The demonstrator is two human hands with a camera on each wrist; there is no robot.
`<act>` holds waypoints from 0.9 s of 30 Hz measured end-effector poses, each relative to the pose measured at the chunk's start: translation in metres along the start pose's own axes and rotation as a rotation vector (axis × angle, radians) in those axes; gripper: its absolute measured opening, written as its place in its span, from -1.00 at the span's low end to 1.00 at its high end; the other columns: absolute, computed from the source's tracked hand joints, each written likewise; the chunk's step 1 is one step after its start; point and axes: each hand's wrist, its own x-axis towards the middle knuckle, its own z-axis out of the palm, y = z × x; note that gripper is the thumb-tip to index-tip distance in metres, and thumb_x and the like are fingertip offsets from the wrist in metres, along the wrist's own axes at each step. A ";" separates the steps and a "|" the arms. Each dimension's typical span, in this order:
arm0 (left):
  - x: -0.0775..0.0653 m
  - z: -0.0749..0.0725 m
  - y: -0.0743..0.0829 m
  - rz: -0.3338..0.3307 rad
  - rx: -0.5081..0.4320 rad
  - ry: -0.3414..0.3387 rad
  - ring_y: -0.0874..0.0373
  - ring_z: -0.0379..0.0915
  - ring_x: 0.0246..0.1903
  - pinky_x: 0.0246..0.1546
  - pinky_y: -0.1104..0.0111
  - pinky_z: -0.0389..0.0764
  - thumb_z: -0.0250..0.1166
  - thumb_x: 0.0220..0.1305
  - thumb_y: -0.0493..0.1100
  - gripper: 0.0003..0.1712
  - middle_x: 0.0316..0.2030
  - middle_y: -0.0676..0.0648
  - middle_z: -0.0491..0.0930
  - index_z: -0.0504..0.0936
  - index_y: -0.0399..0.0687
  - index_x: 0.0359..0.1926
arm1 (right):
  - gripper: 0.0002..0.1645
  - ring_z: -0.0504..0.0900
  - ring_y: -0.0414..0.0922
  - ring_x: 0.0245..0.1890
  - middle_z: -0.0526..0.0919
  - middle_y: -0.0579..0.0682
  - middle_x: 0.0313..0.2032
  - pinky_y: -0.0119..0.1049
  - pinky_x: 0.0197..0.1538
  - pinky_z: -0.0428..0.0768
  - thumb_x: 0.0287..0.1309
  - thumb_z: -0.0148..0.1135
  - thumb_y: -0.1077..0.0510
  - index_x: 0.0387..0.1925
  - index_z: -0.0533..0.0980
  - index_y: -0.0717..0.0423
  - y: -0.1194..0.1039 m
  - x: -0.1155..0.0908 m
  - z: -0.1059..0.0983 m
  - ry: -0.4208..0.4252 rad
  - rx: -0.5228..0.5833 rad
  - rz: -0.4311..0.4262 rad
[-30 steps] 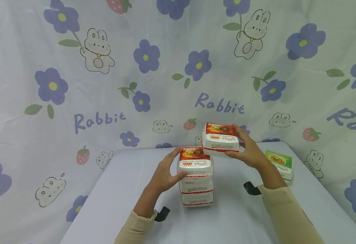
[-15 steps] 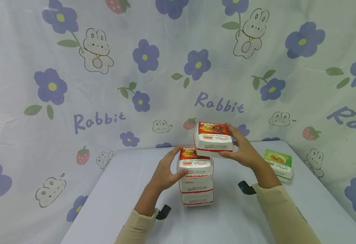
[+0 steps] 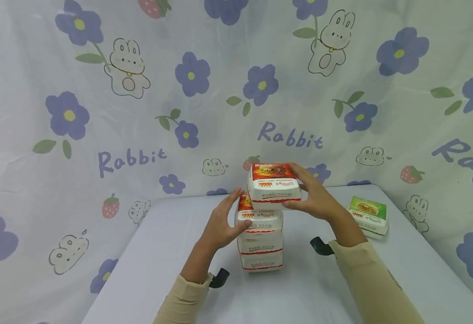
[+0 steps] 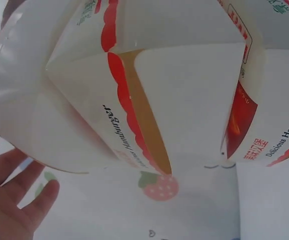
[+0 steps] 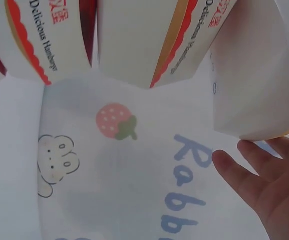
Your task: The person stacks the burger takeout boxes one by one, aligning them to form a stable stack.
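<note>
My right hand (image 3: 315,195) holds a white hamburger box (image 3: 275,195) with a red burger print on its lid, above the stack and slightly to its right. Three similar boxes form an upright stack. My left hand (image 3: 222,227) holds the left side of the stack's top box (image 3: 266,220), thumb at the front and fingers toward the back. Beneath it are the middle box (image 3: 260,243) and bottom box (image 3: 261,261). Fingers (image 4: 7,172) show beside the leftmost box (image 4: 24,105) in the left wrist view. Fingertips (image 5: 247,145) meet the held box (image 5: 264,75) in the right wrist view.
A hamburger box with a green lid (image 3: 368,216) stands at the right of the white table (image 3: 171,225), beyond the right forearm. A curtain (image 3: 220,99) with flowers and rabbits hangs behind the table. Each wrist carries a black camera mount (image 3: 321,246).
The right hand has carried its hamburger box leftward, over the stack, so that it covers more of the top box's lid. The left hand has stayed almost in place.
</note>
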 end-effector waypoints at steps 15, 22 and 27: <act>0.003 -0.003 0.001 -0.029 -0.007 0.022 -0.01 0.14 0.37 0.18 -0.24 0.27 0.26 0.21 0.29 0.00 0.38 -0.02 0.28 -0.03 0.25 0.54 | 0.22 0.12 0.04 0.41 0.00 -0.11 0.49 0.19 0.22 0.38 -0.07 0.49 -0.11 0.53 -0.02 -0.19 -0.007 0.007 0.015 -0.030 0.007 -0.041; 0.005 -0.004 0.001 -0.032 -0.018 0.039 0.07 0.15 0.37 0.24 -0.14 0.27 0.25 0.26 0.24 -0.07 0.38 0.04 0.28 0.00 0.29 0.53 | 0.25 0.07 0.04 0.43 -0.03 -0.12 0.50 0.20 0.24 0.34 -0.09 0.50 -0.12 0.54 -0.04 -0.17 -0.010 0.008 0.017 -0.043 -0.003 -0.032; 0.004 -0.005 -0.001 -0.016 -0.035 0.047 0.08 0.15 0.37 0.25 -0.11 0.27 0.22 0.29 0.23 -0.11 0.38 0.05 0.27 0.01 0.29 0.53 | 0.31 -0.01 0.01 0.46 -0.09 -0.18 0.51 0.18 0.25 0.34 -0.19 0.54 -0.17 0.53 -0.03 -0.29 -0.010 0.006 0.018 -0.064 -0.027 -0.025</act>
